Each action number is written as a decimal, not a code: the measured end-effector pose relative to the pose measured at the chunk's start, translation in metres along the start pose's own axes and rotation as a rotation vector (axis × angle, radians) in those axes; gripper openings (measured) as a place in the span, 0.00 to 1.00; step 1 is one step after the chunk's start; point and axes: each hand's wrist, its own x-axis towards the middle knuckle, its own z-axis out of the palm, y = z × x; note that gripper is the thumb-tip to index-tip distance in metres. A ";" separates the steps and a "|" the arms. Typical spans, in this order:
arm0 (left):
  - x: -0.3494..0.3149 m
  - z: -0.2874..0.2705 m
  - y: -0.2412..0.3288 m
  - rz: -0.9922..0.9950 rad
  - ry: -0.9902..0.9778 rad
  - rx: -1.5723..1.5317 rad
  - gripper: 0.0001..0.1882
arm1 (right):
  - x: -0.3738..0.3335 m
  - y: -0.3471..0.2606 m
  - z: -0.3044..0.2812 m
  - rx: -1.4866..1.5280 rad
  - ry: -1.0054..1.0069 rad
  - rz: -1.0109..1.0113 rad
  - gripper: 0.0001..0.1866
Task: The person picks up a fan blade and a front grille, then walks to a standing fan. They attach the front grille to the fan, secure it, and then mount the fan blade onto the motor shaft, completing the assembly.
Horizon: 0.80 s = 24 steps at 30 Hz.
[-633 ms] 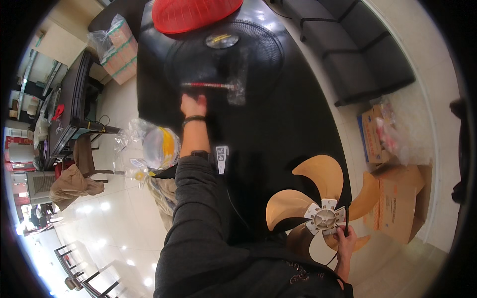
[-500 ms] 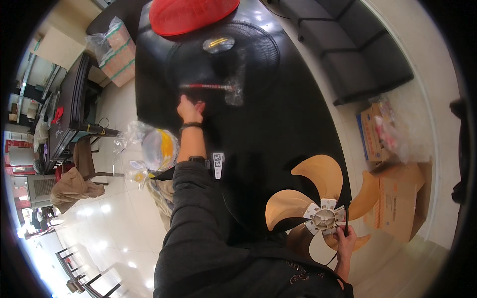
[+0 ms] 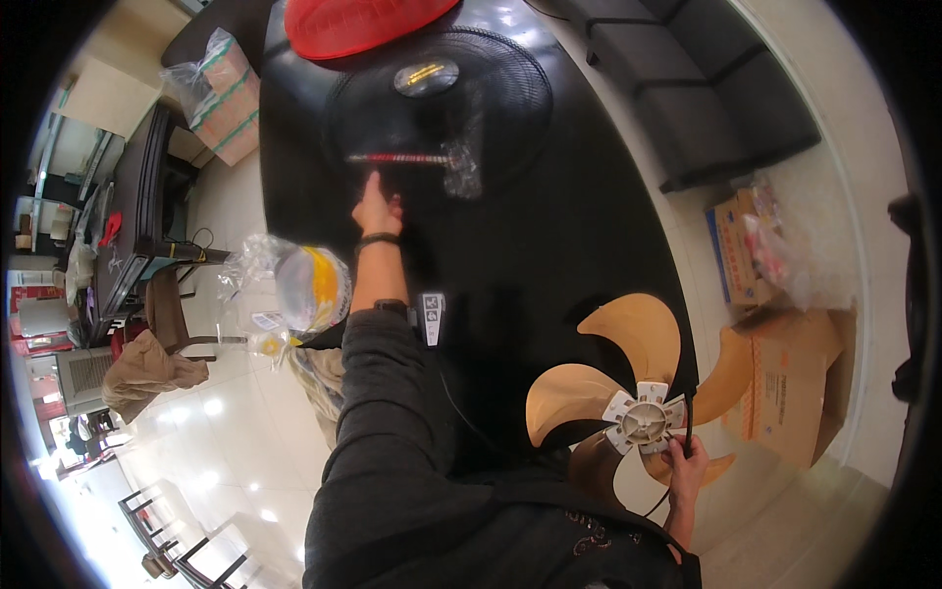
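My left hand (image 3: 376,208) reaches over the dark tabletop (image 3: 559,226), one finger stretched toward a red-and-white striped stick (image 3: 400,158) and the others partly curled. The hand holds nothing. That stick meets a crosspiece wrapped in clear plastic (image 3: 464,169). Both lie over a round black fan grille (image 3: 510,79) with a badge at its centre. At the table's right edge my right hand (image 3: 687,463) pinches a black cord (image 3: 689,417) beside the white hub (image 3: 645,422) of a fan blade wheel (image 3: 638,334) with several golden blades. Its fingertips are close to the hub; whether they touch it I cannot tell.
A red plastic basin-shaped piece (image 3: 368,25) lies at the far end. A small white control panel (image 3: 432,319) is beside my left forearm. Left of the table stands a plastic-wrapped round container (image 3: 309,290); right are cardboard boxes (image 3: 785,383) and a dark sofa (image 3: 706,98).
My left hand's finger has straightened and come closer to the striped stick. My right hand stays at the hub with the cord. The whole view has shifted slightly.
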 end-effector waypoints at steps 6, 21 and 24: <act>-0.003 0.008 -0.002 0.137 0.046 0.117 0.37 | 0.002 0.007 0.000 -0.010 -0.005 -0.010 0.05; -0.196 -0.164 -0.132 -0.059 0.041 0.160 0.49 | 0.045 0.057 -0.039 0.034 -0.116 -0.117 0.05; -0.225 -0.208 -0.162 -0.072 0.057 0.122 0.48 | 0.057 0.070 -0.051 0.011 -0.246 -0.167 0.06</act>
